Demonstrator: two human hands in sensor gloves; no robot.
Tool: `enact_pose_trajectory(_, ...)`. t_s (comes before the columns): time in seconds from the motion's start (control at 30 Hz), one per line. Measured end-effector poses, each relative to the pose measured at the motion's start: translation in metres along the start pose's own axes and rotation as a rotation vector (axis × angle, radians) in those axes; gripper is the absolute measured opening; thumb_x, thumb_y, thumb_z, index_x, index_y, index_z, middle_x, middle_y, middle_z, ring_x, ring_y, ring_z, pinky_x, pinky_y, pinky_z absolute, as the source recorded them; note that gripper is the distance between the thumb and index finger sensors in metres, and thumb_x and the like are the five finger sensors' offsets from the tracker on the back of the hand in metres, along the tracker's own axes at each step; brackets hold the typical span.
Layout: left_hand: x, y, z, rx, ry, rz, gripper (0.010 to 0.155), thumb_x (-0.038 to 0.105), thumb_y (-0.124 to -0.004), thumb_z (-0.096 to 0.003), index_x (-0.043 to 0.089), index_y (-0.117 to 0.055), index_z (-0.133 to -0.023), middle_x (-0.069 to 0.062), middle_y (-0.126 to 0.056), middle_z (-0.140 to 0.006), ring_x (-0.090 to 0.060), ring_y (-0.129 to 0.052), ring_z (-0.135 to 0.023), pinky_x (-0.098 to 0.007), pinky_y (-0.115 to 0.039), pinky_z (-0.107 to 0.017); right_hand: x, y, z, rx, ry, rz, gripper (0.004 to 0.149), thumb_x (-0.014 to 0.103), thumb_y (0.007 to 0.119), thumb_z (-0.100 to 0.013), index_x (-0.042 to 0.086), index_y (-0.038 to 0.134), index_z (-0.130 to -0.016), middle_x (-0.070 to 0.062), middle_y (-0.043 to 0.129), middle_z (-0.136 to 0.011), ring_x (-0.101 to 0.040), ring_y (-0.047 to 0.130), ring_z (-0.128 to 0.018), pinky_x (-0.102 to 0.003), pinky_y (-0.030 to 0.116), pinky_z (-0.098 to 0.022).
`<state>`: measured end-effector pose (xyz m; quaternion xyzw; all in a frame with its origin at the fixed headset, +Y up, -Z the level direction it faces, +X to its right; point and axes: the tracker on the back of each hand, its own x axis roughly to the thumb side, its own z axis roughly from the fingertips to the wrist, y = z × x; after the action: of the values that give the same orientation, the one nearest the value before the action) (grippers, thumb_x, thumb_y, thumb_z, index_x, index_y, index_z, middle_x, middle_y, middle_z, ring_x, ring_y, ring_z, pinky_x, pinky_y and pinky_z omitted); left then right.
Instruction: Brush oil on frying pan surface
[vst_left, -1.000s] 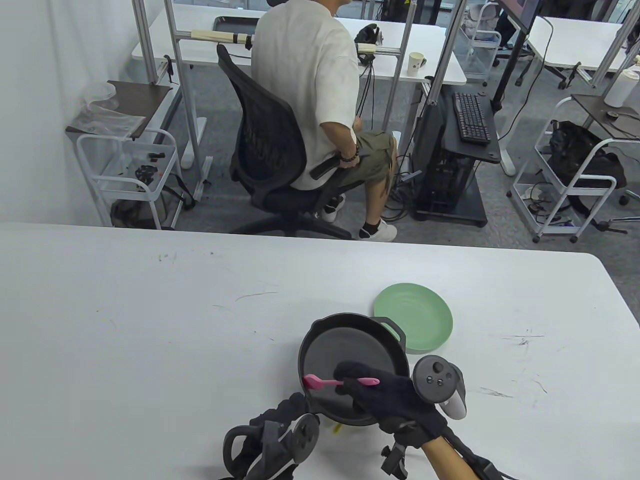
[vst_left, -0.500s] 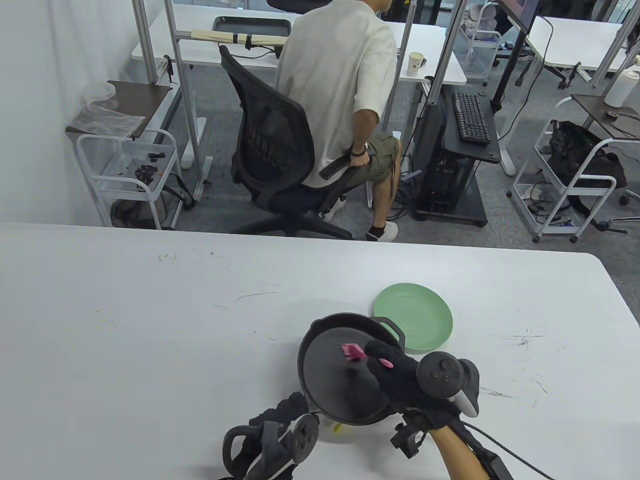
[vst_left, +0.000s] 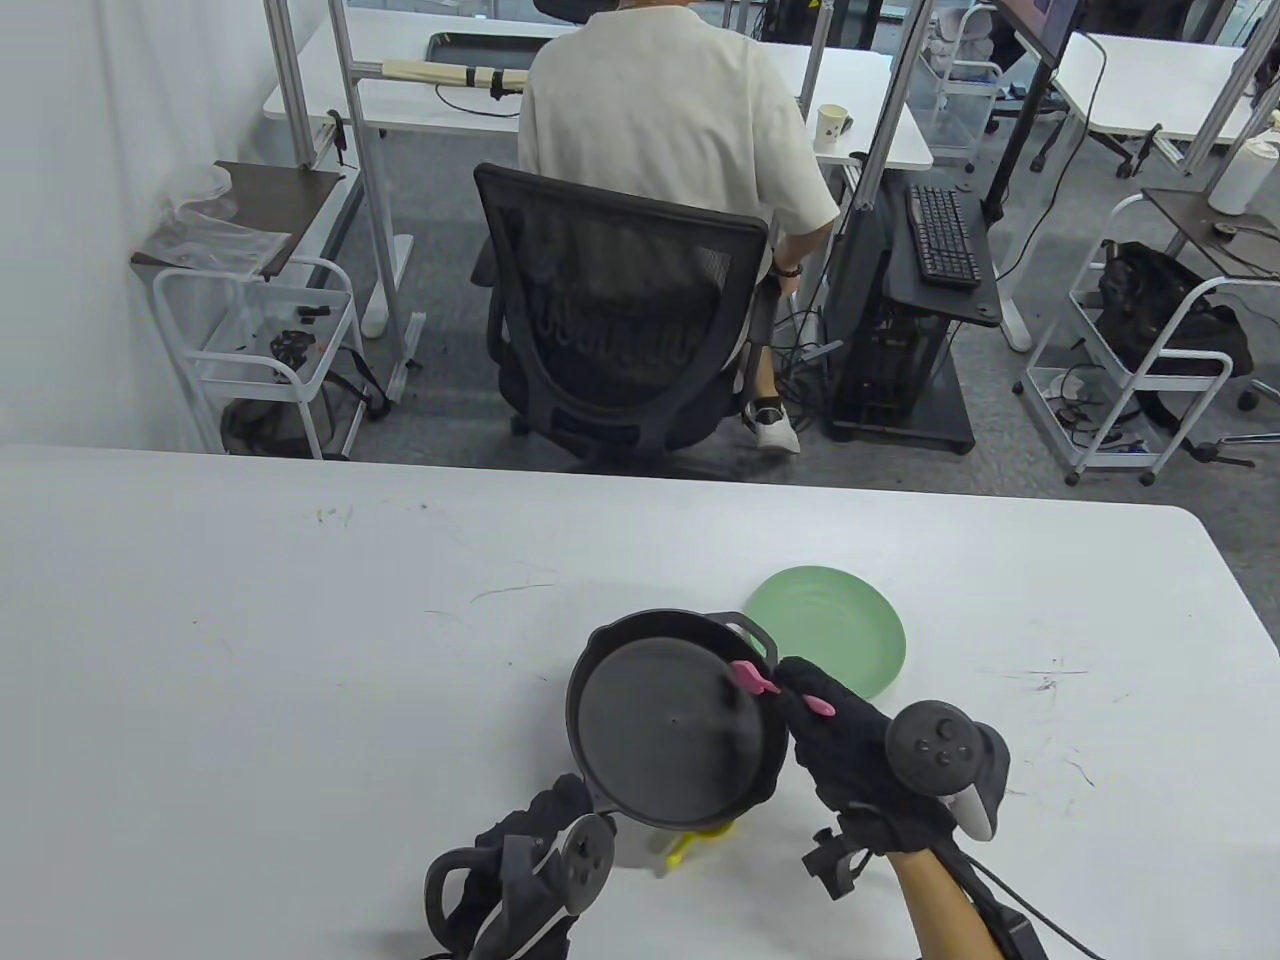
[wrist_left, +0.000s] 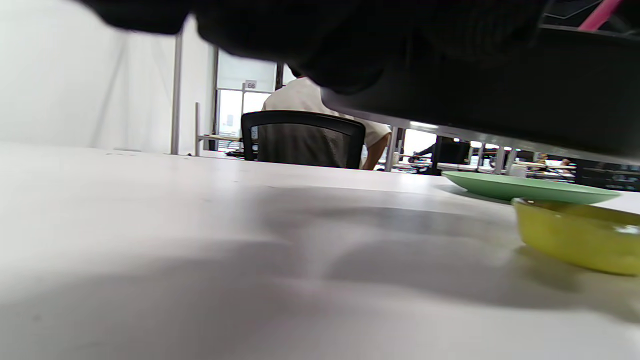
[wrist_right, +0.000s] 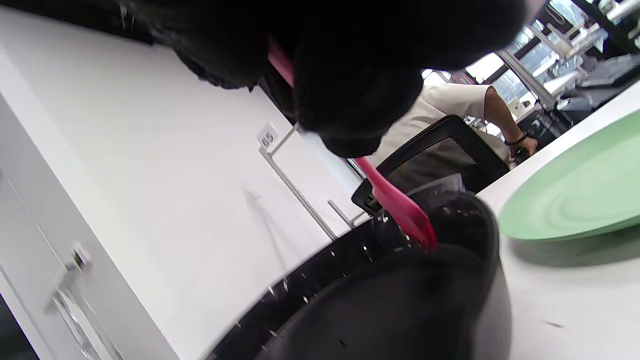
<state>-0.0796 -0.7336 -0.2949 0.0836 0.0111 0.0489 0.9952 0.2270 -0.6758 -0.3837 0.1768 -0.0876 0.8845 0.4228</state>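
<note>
A black cast-iron frying pan (vst_left: 665, 720) is held a little above the white table, near its front edge. My left hand (vst_left: 540, 830) grips the pan's handle at its near side; its underside fills the top of the left wrist view (wrist_left: 475, 85). My right hand (vst_left: 835, 730) holds a pink silicone brush (vst_left: 752, 682). The brush head touches the pan's inner right rim. In the right wrist view the pink brush (wrist_right: 400, 205) dips just inside the pan's wall (wrist_right: 380, 295).
A green plate (vst_left: 840, 640) lies on the table right behind the pan's right side. A small yellow bowl (vst_left: 700, 842) sits under the pan's near edge, also in the left wrist view (wrist_left: 575, 235). A person sits on an office chair (vst_left: 620, 310) beyond the table.
The pan has shifted left and slightly away, uncovering more of the yellow bowl. The brush has swept from the pan's left side across to its right rim. My right hand moved right.
</note>
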Motion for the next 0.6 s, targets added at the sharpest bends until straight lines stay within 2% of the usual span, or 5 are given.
enact_pose_trajectory(0.1, -0.009, 0.000, -0.002, 0.011, 0.047, -0.013, 0.063, 0.056, -0.073, -0.0485, 0.014, -0.077, -0.095, 0.005, -0.098, -0.051, -0.011, -0.096, -0.022, -0.035, -0.087, -0.021, -0.004, -0.009, 0.001, -0.040, 0.001, -0.143, 0.048, 0.044, 0.068, -0.064, 0.014, 0.070, -0.100, -0.022, 0.091, -0.079, -0.014, 0.095, -0.037, -0.025, 0.084, -0.022)
enact_pose_trajectory(0.23, -0.017, -0.002, -0.004, 0.006, 0.100, -0.008, 0.063, 0.056, -0.073, -0.0486, 0.014, -0.077, -0.095, 0.004, -0.098, -0.051, -0.011, -0.096, -0.022, -0.035, -0.086, -0.021, -0.007, -0.009, 0.002, -0.050, 0.000, -0.249, 0.046, 0.046, 0.068, -0.063, 0.014, 0.074, -0.095, -0.020, 0.094, -0.069, -0.011, 0.094, -0.031, -0.023, 0.083, -0.018)
enact_pose_trajectory(0.4, -0.023, -0.003, -0.006, -0.006, 0.134, -0.012, 0.063, 0.056, -0.074, -0.0486, 0.013, -0.077, -0.095, 0.004, -0.098, -0.051, -0.011, -0.096, -0.022, -0.035, -0.086, -0.021, -0.006, -0.001, -0.001, 0.034, -0.005, -0.206, 0.045, 0.047, 0.070, -0.062, 0.014, 0.079, -0.090, -0.018, 0.096, -0.061, -0.009, 0.094, -0.025, -0.023, 0.083, -0.014)
enact_pose_trajectory(0.5, -0.025, -0.005, -0.007, -0.017, 0.143, -0.030, 0.063, 0.055, -0.074, -0.0486, 0.013, -0.077, -0.095, 0.004, -0.098, -0.051, -0.011, -0.096, -0.022, -0.035, -0.086, -0.021, -0.006, 0.012, -0.002, 0.126, 0.002, -0.172, 0.045, 0.047, 0.070, -0.062, 0.014, 0.079, -0.090, -0.018, 0.097, -0.060, -0.009, 0.094, -0.025, -0.023, 0.083, -0.013)
enact_pose_trajectory(0.6, -0.027, -0.006, -0.008, -0.027, 0.154, -0.035, 0.063, 0.055, -0.074, -0.0485, 0.013, -0.077, -0.095, 0.004, -0.098, -0.051, -0.011, -0.096, -0.022, -0.035, -0.086, -0.021, -0.007, 0.023, -0.003, 0.157, 0.009, -0.128, 0.045, 0.047, 0.071, -0.062, 0.014, 0.080, -0.090, -0.018, 0.097, -0.060, -0.009, 0.094, -0.025, -0.023, 0.083, -0.013)
